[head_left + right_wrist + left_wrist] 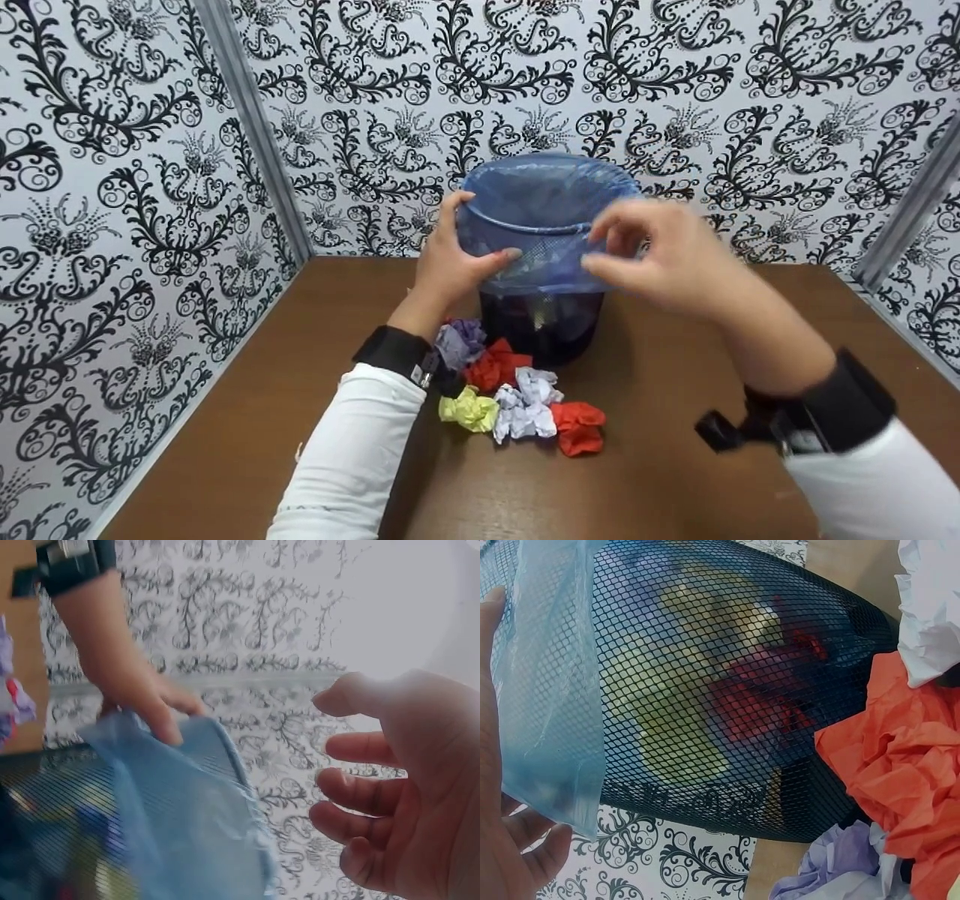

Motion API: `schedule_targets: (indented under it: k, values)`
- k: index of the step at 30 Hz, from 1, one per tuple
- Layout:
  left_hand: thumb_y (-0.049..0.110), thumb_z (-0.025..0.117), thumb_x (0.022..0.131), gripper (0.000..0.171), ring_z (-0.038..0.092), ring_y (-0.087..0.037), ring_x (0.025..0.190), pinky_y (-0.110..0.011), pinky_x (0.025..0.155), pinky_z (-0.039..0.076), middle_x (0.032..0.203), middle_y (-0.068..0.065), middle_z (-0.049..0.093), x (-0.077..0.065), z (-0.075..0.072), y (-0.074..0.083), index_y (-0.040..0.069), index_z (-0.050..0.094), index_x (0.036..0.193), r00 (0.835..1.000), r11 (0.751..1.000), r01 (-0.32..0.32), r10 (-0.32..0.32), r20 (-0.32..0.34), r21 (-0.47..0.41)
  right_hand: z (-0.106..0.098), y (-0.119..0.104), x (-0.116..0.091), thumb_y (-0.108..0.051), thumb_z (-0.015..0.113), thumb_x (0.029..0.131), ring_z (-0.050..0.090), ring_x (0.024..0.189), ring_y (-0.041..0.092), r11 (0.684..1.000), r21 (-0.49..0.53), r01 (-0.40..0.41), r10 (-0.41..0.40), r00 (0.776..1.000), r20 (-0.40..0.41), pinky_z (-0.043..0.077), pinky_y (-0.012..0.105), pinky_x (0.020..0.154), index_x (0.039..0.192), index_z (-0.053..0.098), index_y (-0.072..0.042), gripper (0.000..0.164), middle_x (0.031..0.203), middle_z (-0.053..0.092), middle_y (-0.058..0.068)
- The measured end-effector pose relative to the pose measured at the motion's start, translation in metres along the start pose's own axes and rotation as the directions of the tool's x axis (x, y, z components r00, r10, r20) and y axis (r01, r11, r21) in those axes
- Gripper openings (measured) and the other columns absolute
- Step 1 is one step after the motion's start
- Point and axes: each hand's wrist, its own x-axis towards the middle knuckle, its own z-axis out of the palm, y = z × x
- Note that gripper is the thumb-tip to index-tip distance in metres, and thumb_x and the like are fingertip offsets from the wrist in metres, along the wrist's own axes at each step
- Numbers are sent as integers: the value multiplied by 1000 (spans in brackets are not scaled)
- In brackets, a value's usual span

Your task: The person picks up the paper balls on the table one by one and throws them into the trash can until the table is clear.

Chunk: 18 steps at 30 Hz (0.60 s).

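Note:
A dark mesh wastebasket (540,330) stands upright on the table, lined with a translucent blue bin bag (551,266) folded down over its rim. My left hand (448,259) grips the bag and basket at the left side of the rim, thumb across the front and fingers round the side. My right hand (667,259), blurred in the head view, is just in front of the rim's right side. In the right wrist view its loosely bent fingers hold nothing and are apart from the bag. Colored crumpled paper shows through the mesh (682,697) in the left wrist view.
Several crumpled paper balls lie before the basket on the brown table (337,315): purple (461,341), red (499,365), yellow (469,410), white (525,412) and another red (579,427). Black-and-white patterned walls (360,67) enclose the back and sides.

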Motion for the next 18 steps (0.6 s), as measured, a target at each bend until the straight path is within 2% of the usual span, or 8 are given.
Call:
schedule_targets:
  k: [4,9,13,18]
  values:
    - [78,86,54,108,67,-14,105,-40,89,57,135,3,64,0,0,0,41,35,142,1000,1000,-6,6,4,-6,29,20,-19,-25,79,89,62,74,13,999,49,-5,-1,992,128,56,27,66,97,71,-18,13,83,67,-2]
    - [78,86,54,109,66,-15,106,-41,90,56,136,3,63,-2,0,-1,40,35,143,1000,1000,1,-1,12,-6,71,54,-37,-30,80,86,64,77,10,994,75,-82,56,951,305,56,29,71,100,71,-18,21,84,70,-4]
    - [78,86,54,108,66,-19,109,-43,92,55,137,2,64,-2,0,-1,42,35,142,1000,1000,4,-4,-1,16,97,72,-48,-33,80,84,64,79,8,993,62,-101,70,923,378,55,29,74,101,71,-18,25,85,70,-7]
    - [78,87,54,108,65,-19,110,-43,93,54,135,2,65,0,0,1,42,35,142,1000,1000,1,0,-9,21,117,83,-57,-35,83,80,62,74,10,991,68,-114,75,901,428,52,26,69,98,71,-17,28,79,67,-7]
